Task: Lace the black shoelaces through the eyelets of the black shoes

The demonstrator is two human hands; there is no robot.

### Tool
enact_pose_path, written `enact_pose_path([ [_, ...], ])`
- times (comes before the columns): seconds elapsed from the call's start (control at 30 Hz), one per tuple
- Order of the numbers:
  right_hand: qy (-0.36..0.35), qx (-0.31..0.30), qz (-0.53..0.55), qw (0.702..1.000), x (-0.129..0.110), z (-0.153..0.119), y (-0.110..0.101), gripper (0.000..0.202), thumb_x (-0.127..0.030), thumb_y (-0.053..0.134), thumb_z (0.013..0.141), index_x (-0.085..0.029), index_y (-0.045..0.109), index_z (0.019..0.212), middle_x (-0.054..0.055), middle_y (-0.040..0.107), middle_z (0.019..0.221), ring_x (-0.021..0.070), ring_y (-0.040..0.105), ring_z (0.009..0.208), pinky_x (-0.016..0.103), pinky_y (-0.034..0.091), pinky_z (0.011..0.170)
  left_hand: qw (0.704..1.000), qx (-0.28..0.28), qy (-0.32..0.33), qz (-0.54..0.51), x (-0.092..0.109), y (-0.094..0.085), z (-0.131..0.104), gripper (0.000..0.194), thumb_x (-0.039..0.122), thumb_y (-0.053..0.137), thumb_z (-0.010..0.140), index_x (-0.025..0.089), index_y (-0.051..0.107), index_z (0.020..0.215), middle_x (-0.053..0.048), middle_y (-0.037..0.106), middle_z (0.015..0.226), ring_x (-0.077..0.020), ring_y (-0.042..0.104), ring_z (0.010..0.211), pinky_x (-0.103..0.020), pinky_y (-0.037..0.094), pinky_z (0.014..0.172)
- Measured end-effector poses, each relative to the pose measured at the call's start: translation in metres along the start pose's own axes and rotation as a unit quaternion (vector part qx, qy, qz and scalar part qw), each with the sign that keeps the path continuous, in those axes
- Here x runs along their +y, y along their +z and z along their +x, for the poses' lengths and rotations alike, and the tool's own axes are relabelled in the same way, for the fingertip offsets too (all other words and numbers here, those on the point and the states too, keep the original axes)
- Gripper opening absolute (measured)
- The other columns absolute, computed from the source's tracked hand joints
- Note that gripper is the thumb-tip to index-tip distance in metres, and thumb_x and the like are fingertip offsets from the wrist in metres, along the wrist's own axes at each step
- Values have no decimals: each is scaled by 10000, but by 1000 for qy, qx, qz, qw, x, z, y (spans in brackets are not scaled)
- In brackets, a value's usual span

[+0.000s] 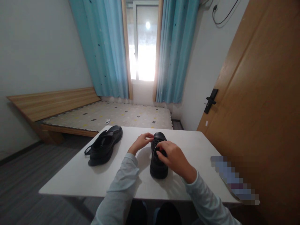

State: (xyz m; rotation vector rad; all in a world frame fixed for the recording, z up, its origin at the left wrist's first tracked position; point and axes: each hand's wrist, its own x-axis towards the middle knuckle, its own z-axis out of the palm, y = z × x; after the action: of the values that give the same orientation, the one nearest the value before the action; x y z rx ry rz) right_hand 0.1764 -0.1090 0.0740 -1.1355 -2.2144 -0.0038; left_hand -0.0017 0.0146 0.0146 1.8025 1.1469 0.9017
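A black lace-up shoe stands on the white table in front of me, its toe pointing away. From the left, the fingers of my left hand bend against the shoe's side near the laces. My right hand is over the shoe's opening, thumb and fingers pinched at the shoelace; the hand hides part of the lace. The other black shoe sits apart at the table's left, toe away, a loop sticking out near its heel.
A patterned blue item, blurred by pixels, lies at the table's right edge. Beyond the table is a bed with a small white object on it. A wooden door stands at the right, and blue curtains flank the window.
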Motion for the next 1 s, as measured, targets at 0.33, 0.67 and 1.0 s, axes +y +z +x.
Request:
enact_pose_path([
  [0.33,25,-10,-199,980,-27,-37,43,478,-334,707,743,-113,570,1144,117,664,967,265,578,910,415,428,864,999,-6,36,18,-4,3,3,349,303,592,766,150,637,1076,-95,685,1085,-197,643,984,-318,505,882],
  [0.67,77,-3,-215,974,-30,-41,58,514,-242,754,712,-131,553,1172,87,684,954,246,578,917,403,414,866,998,-4,49,43,-11,3,5,302,306,580,768,163,662,1021,-78,686,1084,-202,634,1010,-321,493,916],
  [1.0,98,-52,-202,973,-29,-25,47,329,-233,741,728,-178,571,1005,56,689,886,234,579,895,378,368,810,999,-3,26,27,-7,2,1,390,313,603,759,158,599,1117,-106,698,1025,-204,664,896,-346,528,821],
])
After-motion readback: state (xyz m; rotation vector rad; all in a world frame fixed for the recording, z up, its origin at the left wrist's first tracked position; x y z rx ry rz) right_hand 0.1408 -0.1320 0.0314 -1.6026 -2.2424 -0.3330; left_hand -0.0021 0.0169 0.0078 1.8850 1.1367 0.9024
